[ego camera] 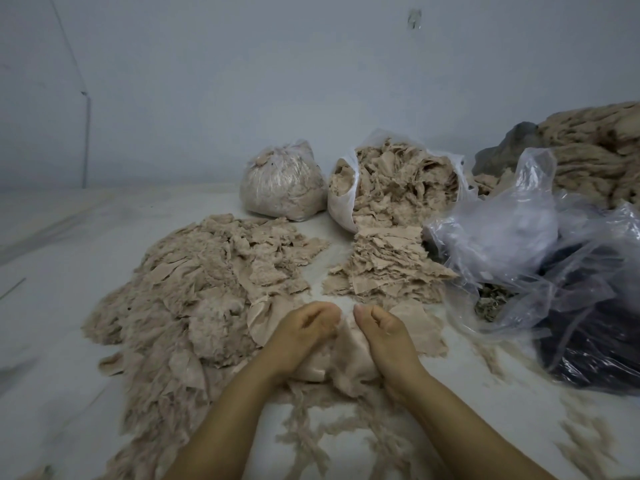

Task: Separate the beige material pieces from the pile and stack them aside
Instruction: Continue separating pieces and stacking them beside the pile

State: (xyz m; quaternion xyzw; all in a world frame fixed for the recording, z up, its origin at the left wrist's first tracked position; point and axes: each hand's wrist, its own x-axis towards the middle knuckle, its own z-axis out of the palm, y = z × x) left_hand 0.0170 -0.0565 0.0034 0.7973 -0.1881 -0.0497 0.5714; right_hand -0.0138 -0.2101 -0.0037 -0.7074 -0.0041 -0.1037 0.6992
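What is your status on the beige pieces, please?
Left hand and right hand both gripping one beige piece. Loose pile left, sorted stack ahead. Nothing blocking.

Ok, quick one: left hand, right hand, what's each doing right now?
Left hand: fingers curled, gripping the beige piece in front of the person.
Right hand: fingers curled, gripping the same piece from the other side.
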